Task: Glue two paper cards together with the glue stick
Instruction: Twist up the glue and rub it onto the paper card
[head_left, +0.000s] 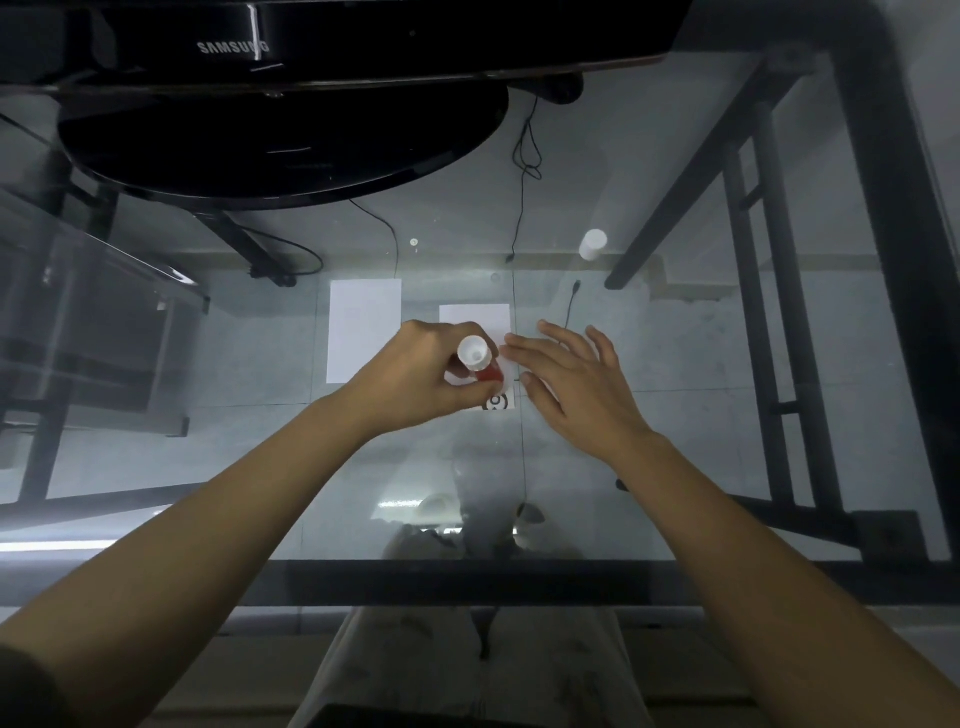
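Two white paper cards lie flat on the glass table. The larger card (363, 327) is to the left. The smaller card (475, 318) is beside it on the right, and a black printed mark shows at its near edge. My left hand (421, 374) holds the glue stick (480, 364), which has a red body and a white end facing the camera, tilted down over the smaller card. My right hand (576, 379) rests open with spread fingers, fingertips on the right edge of the smaller card. The white glue cap (592, 244) stands farther back on the right.
A black Samsung monitor (234, 47) with a round base (280, 150) fills the back of the glass table (727, 415). Thin black cables (519, 218) run across the glass behind the cards. The table's dark front edge (467, 577) is close to my lap.
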